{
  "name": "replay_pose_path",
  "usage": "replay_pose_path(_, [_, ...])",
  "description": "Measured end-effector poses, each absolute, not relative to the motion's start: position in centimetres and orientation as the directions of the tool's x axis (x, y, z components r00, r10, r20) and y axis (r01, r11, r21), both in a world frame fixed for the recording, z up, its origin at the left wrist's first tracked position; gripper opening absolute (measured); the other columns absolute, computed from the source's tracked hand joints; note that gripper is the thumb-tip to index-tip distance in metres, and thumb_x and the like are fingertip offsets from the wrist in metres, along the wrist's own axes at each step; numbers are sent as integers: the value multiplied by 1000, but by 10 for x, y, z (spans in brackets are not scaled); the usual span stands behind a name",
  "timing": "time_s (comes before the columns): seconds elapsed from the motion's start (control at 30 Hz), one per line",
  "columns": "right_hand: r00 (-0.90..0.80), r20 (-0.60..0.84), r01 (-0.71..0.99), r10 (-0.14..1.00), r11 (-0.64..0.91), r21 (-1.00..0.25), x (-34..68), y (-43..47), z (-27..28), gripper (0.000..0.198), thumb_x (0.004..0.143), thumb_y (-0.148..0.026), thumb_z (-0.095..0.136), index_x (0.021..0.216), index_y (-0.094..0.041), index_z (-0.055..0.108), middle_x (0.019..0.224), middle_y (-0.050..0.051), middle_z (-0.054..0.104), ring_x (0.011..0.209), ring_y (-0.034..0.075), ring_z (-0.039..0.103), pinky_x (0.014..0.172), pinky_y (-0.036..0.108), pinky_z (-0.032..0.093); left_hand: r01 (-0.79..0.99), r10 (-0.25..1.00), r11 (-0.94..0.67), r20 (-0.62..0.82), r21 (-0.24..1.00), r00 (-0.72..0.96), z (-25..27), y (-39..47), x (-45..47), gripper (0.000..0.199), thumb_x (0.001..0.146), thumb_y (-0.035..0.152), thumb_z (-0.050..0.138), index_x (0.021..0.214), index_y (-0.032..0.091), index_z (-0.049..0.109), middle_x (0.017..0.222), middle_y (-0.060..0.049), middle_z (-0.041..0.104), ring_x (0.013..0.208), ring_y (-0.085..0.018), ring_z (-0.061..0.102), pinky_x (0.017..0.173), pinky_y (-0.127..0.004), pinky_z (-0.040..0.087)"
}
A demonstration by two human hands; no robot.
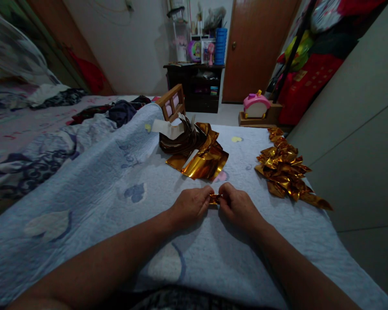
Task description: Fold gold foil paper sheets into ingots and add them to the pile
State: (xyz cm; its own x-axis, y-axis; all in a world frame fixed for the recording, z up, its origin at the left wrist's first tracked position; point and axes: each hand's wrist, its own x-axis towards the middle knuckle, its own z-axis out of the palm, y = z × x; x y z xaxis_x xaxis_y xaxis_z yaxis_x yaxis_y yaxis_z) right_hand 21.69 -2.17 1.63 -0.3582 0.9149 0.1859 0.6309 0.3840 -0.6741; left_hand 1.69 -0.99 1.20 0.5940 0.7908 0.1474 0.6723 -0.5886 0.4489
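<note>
Between my two hands is a small piece of shiny gold foil paper (214, 199), partly hidden by the fingers. My left hand (194, 204) pinches its left end, and my right hand (237, 206) pinches the right end. Just beyond the hands lies a loose stack of gold foil paper sheets (210, 159), with dark brown edges and some white strips showing. Off to the right is a heap of folded gold foil pieces (284, 168), piled in a long row.
Everything rests on a light blue quilt (116, 224) covering a bed. Rumpled clothes and bedding (123, 112) lie to the left. At the far edge are a wooden bed rail (173, 102) and a pink toy (256, 105). A pale cabinet (358, 150) borders the right side.
</note>
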Motion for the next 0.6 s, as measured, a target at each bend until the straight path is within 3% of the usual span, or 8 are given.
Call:
replay_pose_path(0.2, [-325, 172, 566, 930, 338, -752, 222, -18, 18, 9, 84, -18, 50, 83, -24, 43, 68, -3, 53, 59, 15, 47, 58, 28, 32, 574, 795, -546, 160, 611, 586, 14, -7, 11, 24, 101, 28, 43, 123, 21, 49, 79, 0, 66, 71, -18, 64, 68, -28, 45])
replay_pose_path(0.33, [-330, 121, 435, 936, 265, -861, 227, -14, 19, 11, 84, -23, 54, 78, -24, 45, 69, -3, 51, 62, 14, 46, 59, 27, 34, 401, 751, -561, 241, 724, 615, 20, -4, 4, 25, 101, 32, 44, 121, 21, 55, 83, -1, 66, 73, -16, 62, 71, -27, 46])
replay_pose_path(0.5, [-412, -86, 180, 907, -11, -984, 229, -13, 21, 18, 79, -32, 63, 79, -23, 47, 65, -6, 47, 54, 11, 39, 49, 23, 30, 213, 712, -409, 164, 887, 683, 32, -1, -1, 26, 100, 34, 50, 108, 17, 68, 94, -6, 70, 86, -19, 65, 79, -29, 48])
replay_pose_path(0.6, [-466, -226, 93, 855, -207, -974, 231, -14, 24, 22, 78, -35, 65, 84, -24, 47, 58, -9, 47, 45, 8, 35, 42, 21, 23, 129, 705, -181, 37, 975, 708, 31, 1, -4, 26, 96, 37, 60, 110, 16, 67, 96, -7, 70, 82, -18, 64, 74, -28, 49])
